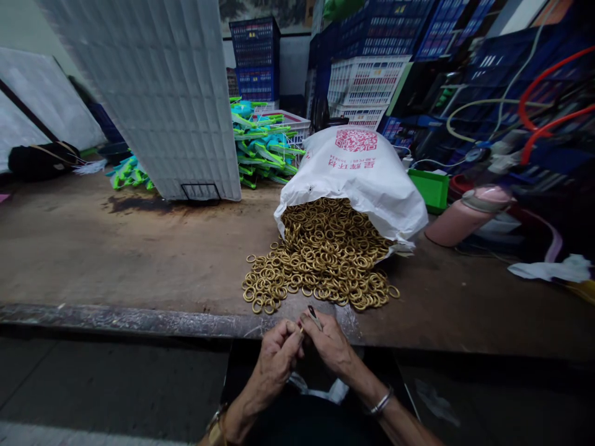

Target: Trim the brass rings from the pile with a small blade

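My left hand (279, 352) is closed in a pinch at the table's front edge, with what looks like a small gold-coloured ring, mostly covered by the fingertips. Right beside it, my right hand (333, 348) grips a small hand tool (314, 316) whose dark, narrow end sticks up past the thumb; its kind is unclear. The fingertips of both hands meet. Just beyond them lies a heap of gold-coloured rings (320, 266), spilling from the mouth of a white sack (395, 192) with red print.
The wooden table (116, 260) carries a tall pale ribbed panel (176, 93) at left and a pile of green and blue plastic pieces (264, 145) behind. A pink bottle (469, 217) and a green tray (430, 191) stand right. Crates (367, 80) are stacked at the back.
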A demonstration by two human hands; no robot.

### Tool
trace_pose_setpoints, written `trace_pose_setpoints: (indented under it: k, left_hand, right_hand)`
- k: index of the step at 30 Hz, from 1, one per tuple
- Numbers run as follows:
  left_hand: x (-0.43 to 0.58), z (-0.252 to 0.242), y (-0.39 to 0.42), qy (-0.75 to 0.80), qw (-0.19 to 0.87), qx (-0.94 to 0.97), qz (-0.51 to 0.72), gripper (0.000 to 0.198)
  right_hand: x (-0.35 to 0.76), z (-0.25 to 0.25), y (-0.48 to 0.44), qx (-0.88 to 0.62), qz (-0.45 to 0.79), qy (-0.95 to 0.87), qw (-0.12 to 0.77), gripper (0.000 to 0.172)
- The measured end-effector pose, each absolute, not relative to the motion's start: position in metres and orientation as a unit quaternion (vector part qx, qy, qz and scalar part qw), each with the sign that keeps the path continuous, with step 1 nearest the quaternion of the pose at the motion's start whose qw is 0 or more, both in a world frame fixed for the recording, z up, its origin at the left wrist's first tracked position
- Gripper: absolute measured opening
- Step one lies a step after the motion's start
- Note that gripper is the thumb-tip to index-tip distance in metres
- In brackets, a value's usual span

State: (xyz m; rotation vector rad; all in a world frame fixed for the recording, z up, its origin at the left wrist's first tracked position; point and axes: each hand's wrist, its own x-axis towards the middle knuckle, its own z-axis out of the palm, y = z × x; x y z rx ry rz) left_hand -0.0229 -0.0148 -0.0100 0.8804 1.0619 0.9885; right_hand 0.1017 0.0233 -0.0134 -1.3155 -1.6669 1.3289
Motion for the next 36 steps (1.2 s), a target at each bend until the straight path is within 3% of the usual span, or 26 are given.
trace_pose_setpoints:
  k: [5,11,16,20,28,36]
  left_hand:
    - [-0.025,-0.014,-0.013,0.469,0.690,0.349,0.427,0.034]
    - [-0.033,-0.030,-0.006,0.454,0.700,0.302,0.461,0.031]
    - [-0.036,-0.036,-0.006,0.452,0.707,0.271,0.472,0.035]
    - [-0.034,-0.034,-0.005,0.454,0.703,0.240,0.492,0.033]
    - [-0.035,-0.021,0.000,0.424,0.718,0.183,0.521,0.021]
    - [-0.038,-0.024,0.000,0.402,0.714,0.161,0.550,0.025]
  right_hand:
    - [0.099,-0.025,0.031,-0.500,0.492,-0.641,0.310,0.030]
    - [0.102,-0.028,0.068,-0.571,0.281,-0.696,0.333,0.030]
    - [0.107,-0.028,0.094,-0.597,0.226,-0.693,0.335,0.026]
    - [0.103,-0.029,0.093,-0.588,0.207,-0.728,0.287,0.022]
    - [0.088,-0.021,0.088,-0.586,0.109,-0.796,0.106,0.016]
    - [0.089,-0.021,0.090,-0.584,0.114,-0.796,0.113,0.015]
